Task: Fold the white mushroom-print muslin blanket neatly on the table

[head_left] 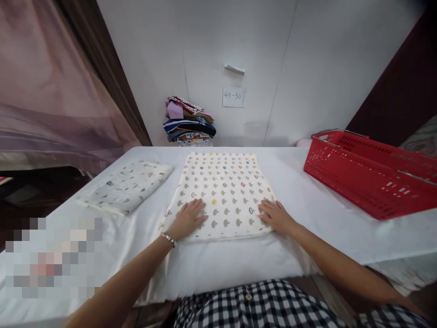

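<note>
A cream cloth (pixel 228 187) printed with rows of grey mushroom shapes, a few of them coloured, lies flat on the white-covered table (pixel 239 264) in front of me. My left hand (pixel 189 218) rests flat on its near left part, fingers spread, with a bracelet at the wrist. On the near right edge of the same cloth lies my right hand (pixel 277 216), also flat with fingers apart. To the left is a folded white cloth (pixel 128 187) with a small green and grey print, apart from both hands.
A red plastic basket (pixel 362 177) with metal handles stands at the right. Beyond the far edge is a stack of folded fabrics (pixel 189 123) against the wall. A paper marked 45-50 (pixel 234 97) hangs there. A pink curtain (pixel 51 82) is at the left; a pixelated patch covers the near left.
</note>
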`<state>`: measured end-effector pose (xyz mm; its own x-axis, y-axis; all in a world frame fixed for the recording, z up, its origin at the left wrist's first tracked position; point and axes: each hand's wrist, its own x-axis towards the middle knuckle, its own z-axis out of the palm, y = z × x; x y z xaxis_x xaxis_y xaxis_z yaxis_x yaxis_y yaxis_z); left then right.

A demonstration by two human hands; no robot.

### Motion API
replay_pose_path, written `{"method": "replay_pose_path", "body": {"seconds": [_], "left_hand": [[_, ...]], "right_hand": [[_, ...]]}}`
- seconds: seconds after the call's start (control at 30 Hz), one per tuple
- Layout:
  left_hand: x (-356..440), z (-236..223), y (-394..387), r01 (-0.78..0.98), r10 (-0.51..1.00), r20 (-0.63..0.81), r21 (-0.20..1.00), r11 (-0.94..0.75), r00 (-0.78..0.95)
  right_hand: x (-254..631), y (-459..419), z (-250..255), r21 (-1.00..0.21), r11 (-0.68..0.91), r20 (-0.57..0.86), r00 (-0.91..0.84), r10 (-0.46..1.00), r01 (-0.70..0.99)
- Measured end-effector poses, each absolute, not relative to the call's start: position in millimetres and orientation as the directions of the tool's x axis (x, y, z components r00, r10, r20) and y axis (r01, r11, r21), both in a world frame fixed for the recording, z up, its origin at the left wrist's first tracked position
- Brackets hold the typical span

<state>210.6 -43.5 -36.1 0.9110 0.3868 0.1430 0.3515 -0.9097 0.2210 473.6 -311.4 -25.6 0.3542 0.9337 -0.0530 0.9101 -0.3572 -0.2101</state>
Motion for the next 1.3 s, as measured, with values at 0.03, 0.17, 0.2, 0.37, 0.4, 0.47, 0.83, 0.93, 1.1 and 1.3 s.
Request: {"method": "replay_pose_path", "body": {"seconds": [0.03,0.17,0.2,0.37,0.4,0.47,0.83,0.93,1.1,1.3], "left_hand": [[205.6,-38.0,-48.9,0.376,0.416,0.156,0.233,-0.897,0.896],[189.6,-38.1,-77.9,0.342,0.393,0.195,0.251,-0.906,0.899],[185.6,-37.7,-86.6,0.304,0.355,0.204,0.243,-0.921,0.912],[176.0,-38.6,-115.6,0.139,0.185,0.241,0.194,-0.971,0.953],[178.5,-38.8,-117.8,0.118,0.164,0.253,0.188,-0.975,0.954],[188.9,-38.2,-122.1,0.090,0.140,0.283,0.183,-0.979,0.949],[307.8,-22.9,-214.9,-0.062,0.035,0.326,0.282,-0.958,0.945],[334.5,-21.2,-231.2,0.023,0.095,0.265,0.263,-0.965,0.960],[358.1,-22.4,-241.9,0.114,0.170,0.218,0.248,-0.962,0.961],[367.7,-18.1,-237.5,0.225,0.313,0.171,0.397,-0.890,0.934]], "right_hand": [[471.2,-321.6,-27.0,-0.220,-0.361,-0.039,0.362,0.931,0.906],[464.0,-360.4,-39.0,-0.270,-0.314,0.098,0.350,0.932,0.910],[463.5,-368.9,-43.5,-0.287,-0.279,0.157,0.332,0.930,0.917],[474.8,-393.2,-59.7,-0.345,-0.139,0.413,0.283,0.866,0.928],[479.6,-394.0,-59.4,-0.354,-0.153,0.430,0.306,0.850,0.923],[489.8,-392.8,-55.1,-0.384,-0.209,0.427,0.373,0.823,0.900],[506.8,-353.0,-36.2,-0.809,-0.495,-0.060,0.794,0.605,0.316],[507.2,-344.0,-35.6,-0.828,-0.502,-0.124,0.792,0.598,0.250],[506.8,-339.1,-35.6,-0.847,-0.487,-0.138,0.795,0.591,0.215],[502.7,-339.5,-27.3,-0.895,-0.406,-0.099,0.806,0.583,0.184]]}}
